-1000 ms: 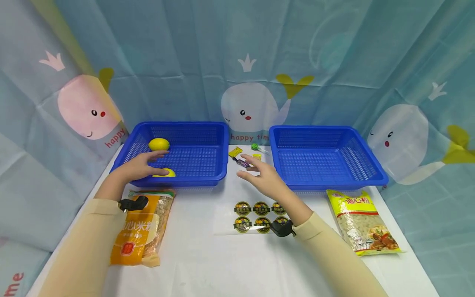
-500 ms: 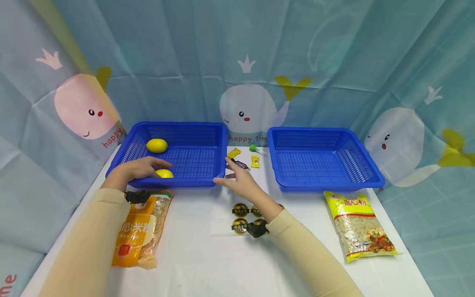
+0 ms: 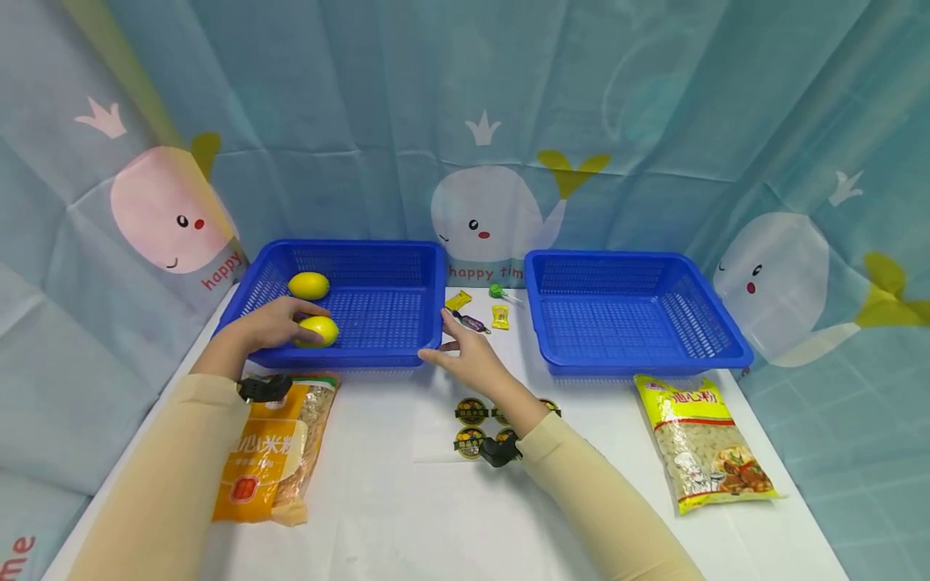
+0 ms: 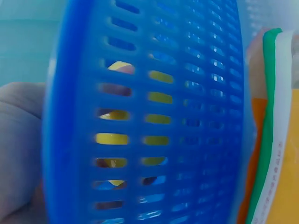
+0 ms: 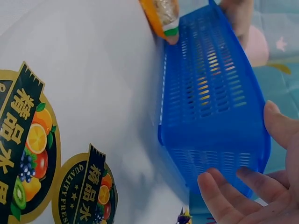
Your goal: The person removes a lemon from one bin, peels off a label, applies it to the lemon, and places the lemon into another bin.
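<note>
One lemon (image 3: pixel 324 327), at seven o'clock in the blue basket (image 3: pixel 385 356) at the table's (image 3: pixel 378 484) ten o'clock, sits pinched in the part-closed left hand (image 3: pixel 270 324) — second lemon (image 3: pixel 308 286) loose at ten — while the right hand (image 3: pixel 474 355), thumb and fingers wide apart, holds the basket's four-o'clock corner.

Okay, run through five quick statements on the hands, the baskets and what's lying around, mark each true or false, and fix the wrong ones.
1. The left hand holds the nearer lemon inside the left basket. True.
2. The green lollipop lies between the left basket and the right basket. True.
3. The farther lemon sits in the right basket. False: the farther lemon is in the left basket.
4. The right hand is gripping a wrapped candy. False: the right hand touches the left basket at its near right corner.
5. The orange bag lies on the near side of the left basket. True.
</note>
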`<control>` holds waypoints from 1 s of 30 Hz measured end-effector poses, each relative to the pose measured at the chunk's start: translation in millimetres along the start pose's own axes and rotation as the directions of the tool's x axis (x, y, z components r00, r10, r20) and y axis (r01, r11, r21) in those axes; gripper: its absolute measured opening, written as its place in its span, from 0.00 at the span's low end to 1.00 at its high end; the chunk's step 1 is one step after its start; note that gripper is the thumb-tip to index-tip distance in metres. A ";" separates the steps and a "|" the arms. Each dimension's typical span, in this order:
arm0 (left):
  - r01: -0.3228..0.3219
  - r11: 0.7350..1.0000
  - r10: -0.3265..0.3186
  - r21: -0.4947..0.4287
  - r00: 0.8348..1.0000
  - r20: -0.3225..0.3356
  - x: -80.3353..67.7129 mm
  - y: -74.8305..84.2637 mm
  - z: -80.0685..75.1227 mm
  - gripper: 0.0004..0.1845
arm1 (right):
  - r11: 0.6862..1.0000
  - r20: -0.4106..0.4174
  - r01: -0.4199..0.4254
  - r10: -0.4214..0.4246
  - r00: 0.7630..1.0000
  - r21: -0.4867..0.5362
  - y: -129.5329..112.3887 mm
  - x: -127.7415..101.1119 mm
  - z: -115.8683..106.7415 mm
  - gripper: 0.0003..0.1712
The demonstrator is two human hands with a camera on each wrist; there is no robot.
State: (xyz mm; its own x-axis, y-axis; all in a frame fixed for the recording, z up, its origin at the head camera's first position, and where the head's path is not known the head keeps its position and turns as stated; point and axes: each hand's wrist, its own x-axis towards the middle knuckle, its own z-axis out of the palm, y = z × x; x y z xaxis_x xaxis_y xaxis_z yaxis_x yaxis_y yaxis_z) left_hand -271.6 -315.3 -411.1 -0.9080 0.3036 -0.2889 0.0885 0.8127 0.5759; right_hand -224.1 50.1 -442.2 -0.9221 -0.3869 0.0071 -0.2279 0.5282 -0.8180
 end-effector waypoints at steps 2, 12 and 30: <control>-0.010 1.000 0.011 0.013 0.999 -0.030 -1.7 3.3 -1.1 0.31 | 1.000 0.001 -0.002 0.002 1.000 0.000 0.2 -0.1 -0.1 0.55; -0.040 0.999 0.045 0.036 0.990 -0.134 -16.4 27.6 -5.1 0.33 | 1.000 0.009 -0.009 0.009 1.000 0.006 -0.4 0.1 -1.6 0.55; -0.244 0.961 0.199 -0.129 0.937 -0.287 -56.0 70.6 37.2 0.29 | 0.998 -0.045 -0.015 0.017 0.999 0.053 -1.1 -12.6 -8.0 0.48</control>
State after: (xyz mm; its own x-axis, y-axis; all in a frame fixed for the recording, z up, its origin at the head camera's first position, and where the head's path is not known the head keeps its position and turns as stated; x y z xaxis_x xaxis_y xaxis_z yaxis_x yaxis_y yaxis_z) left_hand -199.3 -256.4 -382.7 -0.9506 0.3039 0.0632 0.2536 0.6429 0.7227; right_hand -214.7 60.5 -436.8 -0.9389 -0.3436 0.0185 -0.1971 0.4927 -0.8476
